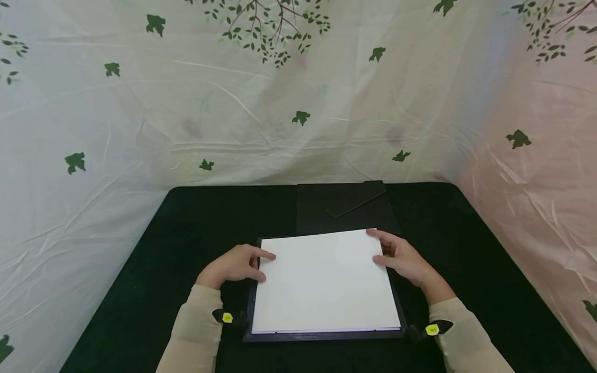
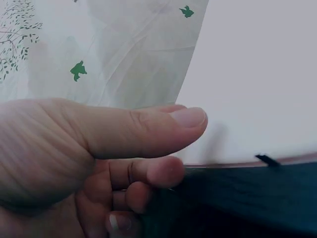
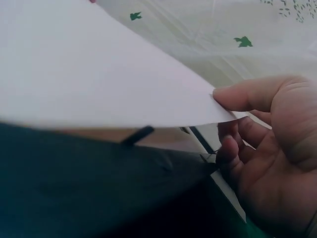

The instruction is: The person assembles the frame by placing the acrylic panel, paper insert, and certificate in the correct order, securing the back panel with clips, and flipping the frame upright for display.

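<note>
Head: the white sheet [image 1: 326, 285] overlies a dark frame [image 1: 322, 336], well short of the desk's [image 1: 224, 212] far edge; its long axis appears to run left to right.

Left wrist: the left hand's [image 2: 96, 148] thumb overlaps it; pinching, I cannot tell.

Right wrist: the right hand [image 3: 277, 156] pinches its raised edge.
</note>
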A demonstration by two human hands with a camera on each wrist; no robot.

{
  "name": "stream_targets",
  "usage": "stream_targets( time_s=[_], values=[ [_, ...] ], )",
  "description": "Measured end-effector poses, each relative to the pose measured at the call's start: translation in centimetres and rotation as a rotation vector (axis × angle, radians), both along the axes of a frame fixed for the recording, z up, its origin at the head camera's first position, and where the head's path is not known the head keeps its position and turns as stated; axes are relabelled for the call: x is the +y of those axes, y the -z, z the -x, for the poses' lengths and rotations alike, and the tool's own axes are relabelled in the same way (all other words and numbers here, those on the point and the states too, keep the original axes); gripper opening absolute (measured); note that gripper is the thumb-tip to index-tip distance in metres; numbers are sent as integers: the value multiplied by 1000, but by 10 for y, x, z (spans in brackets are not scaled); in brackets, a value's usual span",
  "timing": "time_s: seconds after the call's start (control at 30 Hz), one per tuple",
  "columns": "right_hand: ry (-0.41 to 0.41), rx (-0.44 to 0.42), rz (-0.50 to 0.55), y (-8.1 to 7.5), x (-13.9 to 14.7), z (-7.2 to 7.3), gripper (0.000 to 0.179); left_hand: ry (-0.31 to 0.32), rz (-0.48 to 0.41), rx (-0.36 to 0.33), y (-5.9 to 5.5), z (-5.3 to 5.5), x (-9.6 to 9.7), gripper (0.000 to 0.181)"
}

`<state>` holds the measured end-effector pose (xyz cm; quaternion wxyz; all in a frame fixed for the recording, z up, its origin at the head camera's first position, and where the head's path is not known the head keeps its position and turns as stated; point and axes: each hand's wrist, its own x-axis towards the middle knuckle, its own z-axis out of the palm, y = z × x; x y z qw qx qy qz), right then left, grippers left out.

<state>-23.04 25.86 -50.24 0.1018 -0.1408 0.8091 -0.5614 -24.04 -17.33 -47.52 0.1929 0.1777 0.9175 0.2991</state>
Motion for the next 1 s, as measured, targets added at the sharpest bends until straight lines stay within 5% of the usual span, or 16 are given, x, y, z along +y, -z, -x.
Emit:
stream_targets(
  time_s=[0.27, 0.5, 0.7, 1.0],
  values=[
    [17, 12, -77, 0, -1, 0, 60, -71, 33, 48, -1, -1, 3, 40],
    [26, 20, -137, -5, -5, -2, 62, -87, 69, 160, 1, 2, 8, 71],
    [86, 12, -249, -1, -4, -2, 64, -32, 112, 137, 6, 1, 10, 96],
    [116, 71, -332, 0, -4, 0, 63, -29, 168, 98, 6, -2, 11, 103]
  ],
)
